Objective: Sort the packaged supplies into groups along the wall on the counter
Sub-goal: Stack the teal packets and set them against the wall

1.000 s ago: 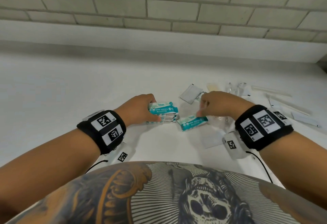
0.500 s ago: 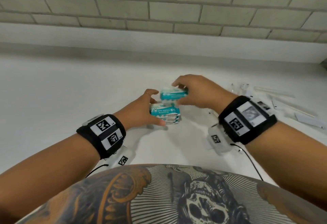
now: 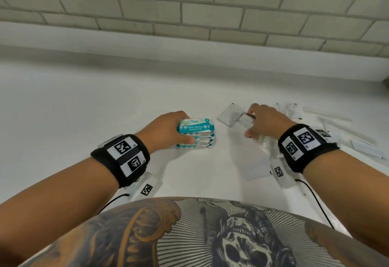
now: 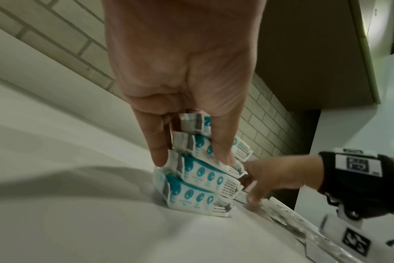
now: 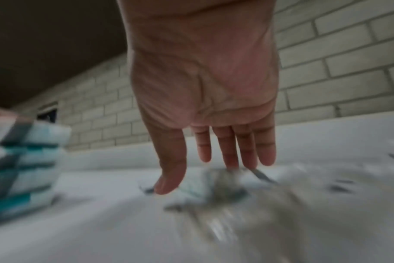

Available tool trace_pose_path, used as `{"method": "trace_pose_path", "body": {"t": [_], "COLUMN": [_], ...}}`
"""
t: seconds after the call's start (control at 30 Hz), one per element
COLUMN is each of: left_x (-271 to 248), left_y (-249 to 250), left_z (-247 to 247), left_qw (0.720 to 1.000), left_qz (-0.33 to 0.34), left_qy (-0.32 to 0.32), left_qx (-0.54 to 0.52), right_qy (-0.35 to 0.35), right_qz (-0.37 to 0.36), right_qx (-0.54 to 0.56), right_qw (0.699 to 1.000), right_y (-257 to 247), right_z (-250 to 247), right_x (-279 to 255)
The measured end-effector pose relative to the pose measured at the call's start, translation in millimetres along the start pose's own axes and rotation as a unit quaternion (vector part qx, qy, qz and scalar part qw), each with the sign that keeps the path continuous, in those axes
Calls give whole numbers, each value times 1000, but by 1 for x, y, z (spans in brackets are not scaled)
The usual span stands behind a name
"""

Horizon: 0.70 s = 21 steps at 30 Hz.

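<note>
A stack of several teal-and-white mini wipes packs [image 3: 196,134] stands on the white counter [image 3: 84,119]. My left hand [image 3: 183,129] grips the stack from its left side, thumb at the front and fingers behind; the left wrist view shows the hand [image 4: 192,159] and the stack [image 4: 202,178] close up. My right hand [image 3: 255,121] is open and empty, with straight fingers reaching down onto loose clear packets [image 3: 265,142] to the right of the stack. In the blurred right wrist view its fingertips [image 5: 232,163] touch a packet.
A white square packet [image 3: 229,115] lies just left of my right hand, and a flat white one [image 3: 254,167] lies nearer me. Long thin wrapped items [image 3: 328,112] and another flat packet [image 3: 366,148] lie far right. The brick wall [image 3: 189,14] runs behind the counter.
My right hand picked up a wipes pack, set it on top of the stack held by my left hand, let go and moved right to the loose packets.
</note>
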<state>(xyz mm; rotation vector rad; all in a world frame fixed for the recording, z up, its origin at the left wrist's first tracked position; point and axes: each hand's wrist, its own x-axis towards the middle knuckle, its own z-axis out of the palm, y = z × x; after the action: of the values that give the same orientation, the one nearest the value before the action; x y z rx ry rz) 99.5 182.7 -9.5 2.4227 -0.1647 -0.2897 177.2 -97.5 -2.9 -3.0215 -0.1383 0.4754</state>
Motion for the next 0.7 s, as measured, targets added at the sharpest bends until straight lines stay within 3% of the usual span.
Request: {"method": "trace_pose_path", "body": {"t": [0.13, 0.3, 0.4, 0.53, 0.7], "left_x": [2, 4, 3, 2, 4], "left_y": [1, 3, 4, 6, 13], "left_z": [-2, -3, -4, -4, -1], "left_qw": [999, 998, 998, 998, 998], "left_qz": [-3, -13, -12, -8, -1], "left_qy": [-8, -15, -18, -15, -7], "left_qx": [34, 59, 64, 54, 55], "right_qy": [52, -109, -123, -70, -53], "right_qz": [-15, -82, -52, -5, -41], "right_qx": [25, 226, 254, 154, 104], "right_qw": [998, 965, 958, 986, 992], "right_y": [6, -17, -24, -27, -33], "right_z": [3, -6, 0, 0, 1], "right_x": [-2, -11, -10, -5, -12]}}
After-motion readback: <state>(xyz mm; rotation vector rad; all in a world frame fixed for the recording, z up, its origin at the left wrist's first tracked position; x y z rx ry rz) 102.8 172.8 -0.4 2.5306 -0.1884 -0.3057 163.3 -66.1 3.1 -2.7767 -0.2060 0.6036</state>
